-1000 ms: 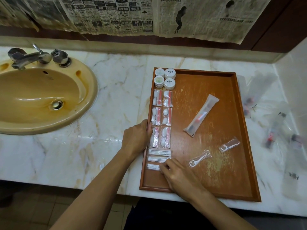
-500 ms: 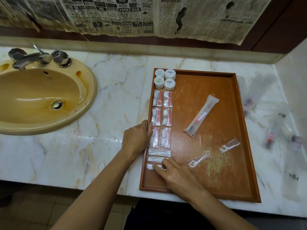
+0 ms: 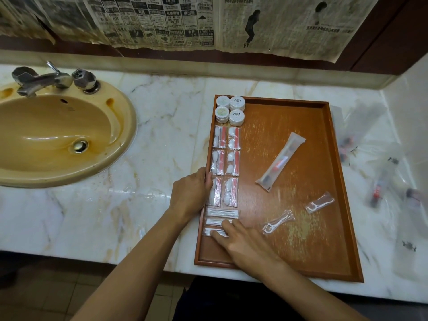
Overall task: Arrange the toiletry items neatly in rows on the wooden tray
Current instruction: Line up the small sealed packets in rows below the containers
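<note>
wooden tray (image 3: 342, 181): right hand (image 3: 245, 246) fingers flat, slid left along swab packet (image 3: 209, 232).

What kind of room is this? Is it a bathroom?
Most likely yes, a bathroom, maybe a hotel's. There is a yellow sink with a metal tap set in a marble counter, and a wooden tray holding small wrapped toiletries like round soaps and a toothbrush kit.
</note>
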`<state>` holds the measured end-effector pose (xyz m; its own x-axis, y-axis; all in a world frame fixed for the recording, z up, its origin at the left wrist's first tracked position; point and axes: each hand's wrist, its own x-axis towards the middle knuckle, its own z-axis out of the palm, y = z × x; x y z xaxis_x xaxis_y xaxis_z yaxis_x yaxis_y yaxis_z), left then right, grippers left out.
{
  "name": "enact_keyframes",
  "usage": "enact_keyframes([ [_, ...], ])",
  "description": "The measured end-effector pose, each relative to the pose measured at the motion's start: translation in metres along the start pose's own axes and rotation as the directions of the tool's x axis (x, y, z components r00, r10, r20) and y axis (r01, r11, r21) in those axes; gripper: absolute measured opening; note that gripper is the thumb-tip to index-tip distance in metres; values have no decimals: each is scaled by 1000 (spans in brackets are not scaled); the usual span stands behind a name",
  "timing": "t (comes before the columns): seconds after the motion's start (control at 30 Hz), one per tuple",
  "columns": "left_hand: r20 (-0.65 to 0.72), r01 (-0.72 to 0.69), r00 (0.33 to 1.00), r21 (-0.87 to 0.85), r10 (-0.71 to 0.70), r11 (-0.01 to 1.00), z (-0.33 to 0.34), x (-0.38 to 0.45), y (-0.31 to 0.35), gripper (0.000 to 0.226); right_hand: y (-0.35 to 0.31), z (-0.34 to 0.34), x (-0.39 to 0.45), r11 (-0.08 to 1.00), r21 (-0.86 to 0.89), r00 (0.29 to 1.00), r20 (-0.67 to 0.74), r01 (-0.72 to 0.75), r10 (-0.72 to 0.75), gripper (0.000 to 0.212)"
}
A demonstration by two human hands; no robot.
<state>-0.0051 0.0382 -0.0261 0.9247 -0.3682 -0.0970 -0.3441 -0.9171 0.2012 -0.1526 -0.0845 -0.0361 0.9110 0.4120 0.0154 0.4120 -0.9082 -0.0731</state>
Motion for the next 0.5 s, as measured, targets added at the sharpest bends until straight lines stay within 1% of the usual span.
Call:
enact_keyframes([
  [0.23, 19, -2, 1000, -3, 2, 1000, -2, -1, 0, 43, -5, 4, -1, 1000, 18, 999, -29, -22, 23, 35],
  [0.5, 7, -13, 1000, 18, 13, 1000, -5, 0, 1, 42, -4, 3, -1, 998, 47, 1000, -4, -30, 30, 41],
])
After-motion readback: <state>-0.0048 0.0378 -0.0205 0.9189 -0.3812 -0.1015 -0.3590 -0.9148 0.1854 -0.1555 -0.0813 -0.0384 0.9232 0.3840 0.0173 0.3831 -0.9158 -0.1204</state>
